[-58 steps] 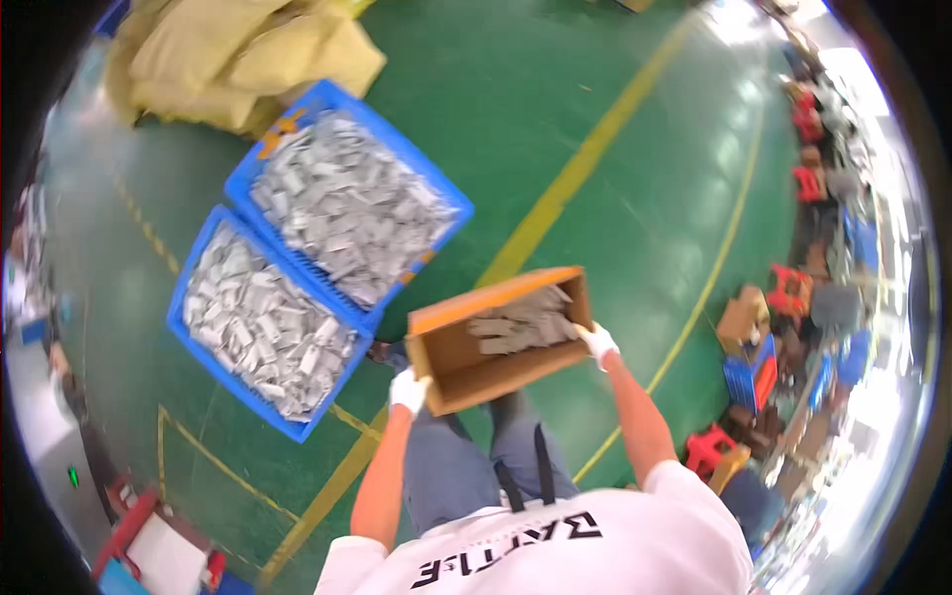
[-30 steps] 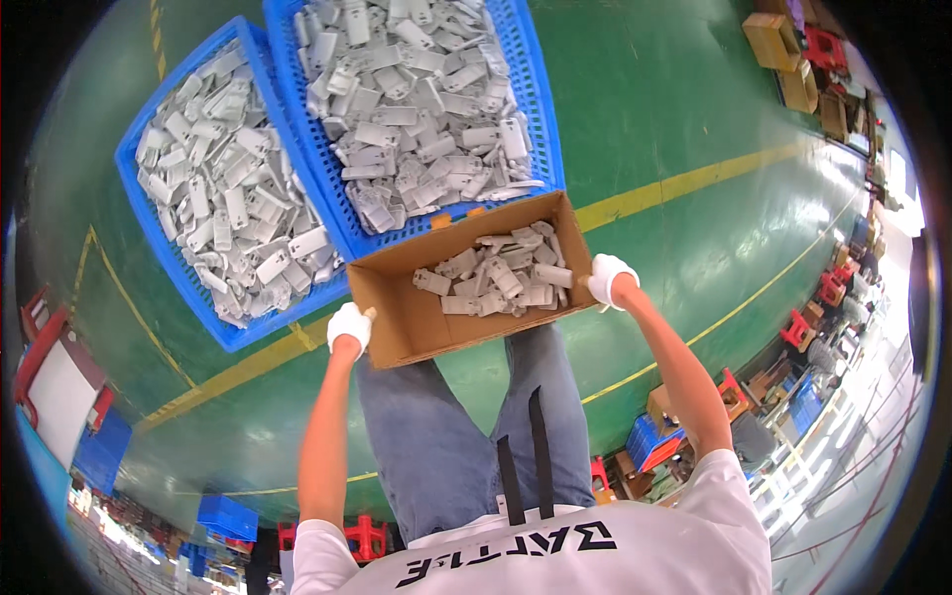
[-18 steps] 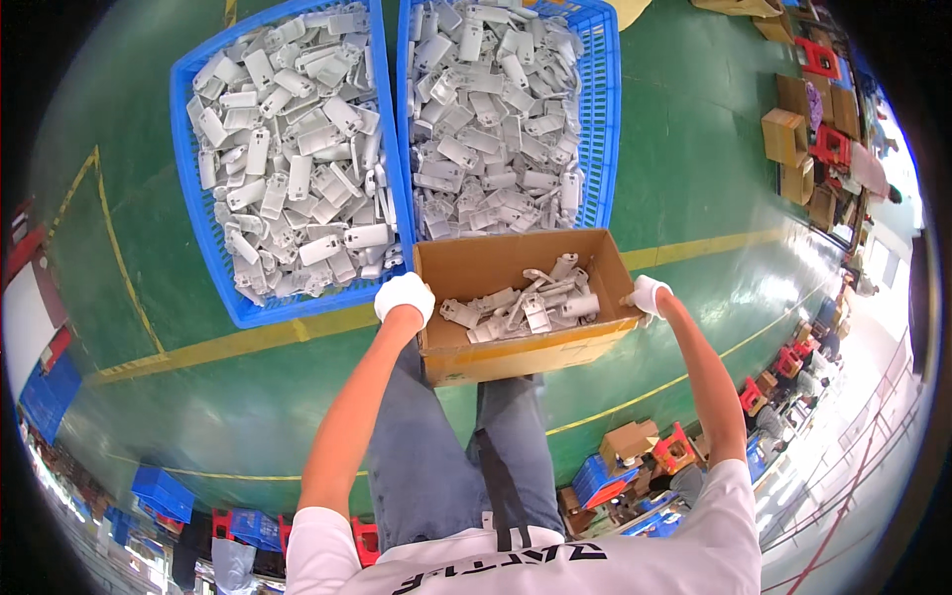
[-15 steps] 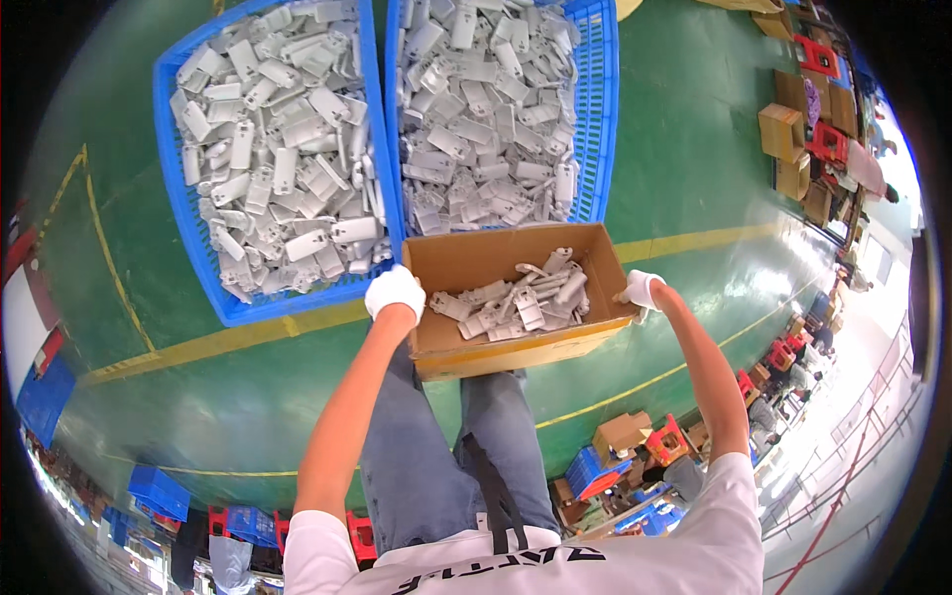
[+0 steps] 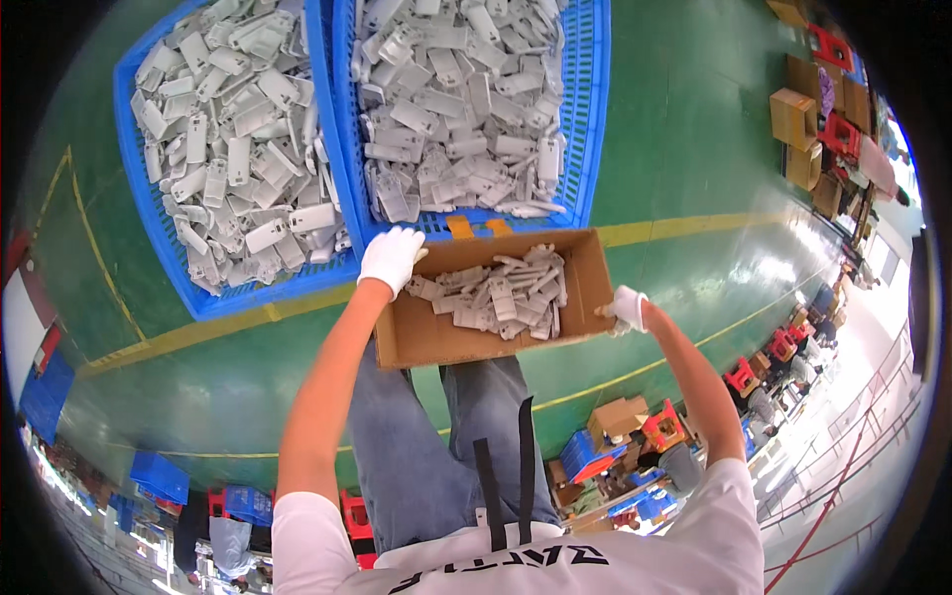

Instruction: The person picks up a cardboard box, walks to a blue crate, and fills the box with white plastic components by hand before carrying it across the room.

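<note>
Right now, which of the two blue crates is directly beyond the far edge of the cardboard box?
The right-hand blue crate: the cardboard box meets its near rim. The left blue crate lies off to the side, beyond the left hand.

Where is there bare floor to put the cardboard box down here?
Bare green floor lies right of the right blue crate, above the yellow line, and below the left blue crate. Both crates are heaped with grey parts; cartons crowd the far right.

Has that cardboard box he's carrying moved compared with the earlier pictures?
Yes. The cardboard box has come forward to the near edge of the right blue crate.
</note>
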Available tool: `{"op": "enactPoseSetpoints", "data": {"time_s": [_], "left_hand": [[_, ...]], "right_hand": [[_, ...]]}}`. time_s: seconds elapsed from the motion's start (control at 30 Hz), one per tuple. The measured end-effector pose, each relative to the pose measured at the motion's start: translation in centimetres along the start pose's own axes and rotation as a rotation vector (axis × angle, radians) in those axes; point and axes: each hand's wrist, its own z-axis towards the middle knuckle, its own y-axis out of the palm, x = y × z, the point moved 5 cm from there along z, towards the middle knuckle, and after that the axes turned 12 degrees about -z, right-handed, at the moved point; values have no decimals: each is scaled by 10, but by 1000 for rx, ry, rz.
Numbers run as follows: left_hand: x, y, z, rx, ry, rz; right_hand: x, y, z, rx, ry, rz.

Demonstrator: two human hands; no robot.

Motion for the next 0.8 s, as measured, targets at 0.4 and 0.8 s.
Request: {"op": "enactPoseSetpoints", "data": {"time_s": [0.4, 0.8], "left_hand": [[-6, 25, 14, 67, 198, -76], [-7, 42, 12, 60, 169, 138]], "right_hand": [[-12, 7, 31, 30, -61, -172], [-130, -10, 22, 1004, -540, -715]]}}
